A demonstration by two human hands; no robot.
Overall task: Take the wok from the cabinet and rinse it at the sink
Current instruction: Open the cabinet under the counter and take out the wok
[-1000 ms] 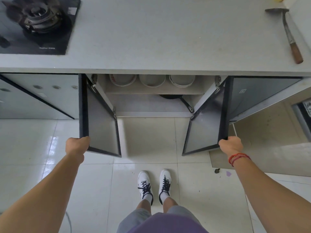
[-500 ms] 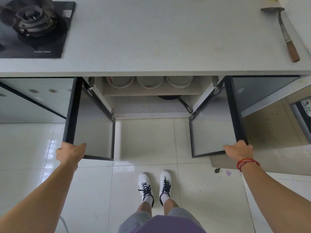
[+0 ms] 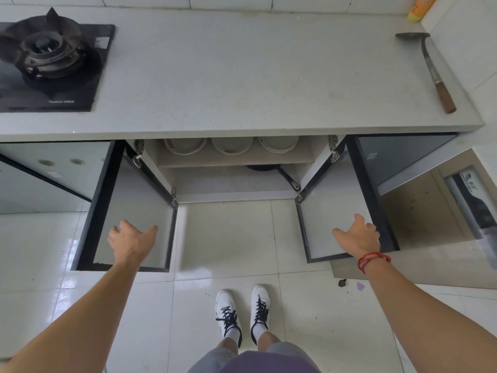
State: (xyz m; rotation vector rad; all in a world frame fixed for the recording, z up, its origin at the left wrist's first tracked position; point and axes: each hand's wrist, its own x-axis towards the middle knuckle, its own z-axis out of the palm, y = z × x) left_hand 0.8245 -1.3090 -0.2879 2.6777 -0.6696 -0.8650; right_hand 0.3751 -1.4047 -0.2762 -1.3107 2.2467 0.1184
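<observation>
The cabinet under the counter stands open, its left door [image 3: 139, 211] and right door [image 3: 330, 211] swung wide. On the lower shelf lies the black wok [image 3: 265, 167], mostly hidden under the upper shelf, with its long handle [image 3: 289, 177] pointing to the front right. My left hand [image 3: 131, 242] hovers in front of the left door's inner face, fingers spread and holding nothing. My right hand [image 3: 357, 238] is likewise spread in front of the right door's inner face, empty. No sink is in view.
Three white bowls [image 3: 231, 145] sit on the cabinet's upper shelf. On the grey counter [image 3: 242, 76] are a gas burner [image 3: 45, 55] at the left and a wooden-handled spatula [image 3: 433, 74] at the right. My feet [image 3: 242, 313] stand on white floor tiles.
Both doors swung further open. My hands let go of the door edges and now hover spread in front of the inner faces. The view has tilted up the counter.
</observation>
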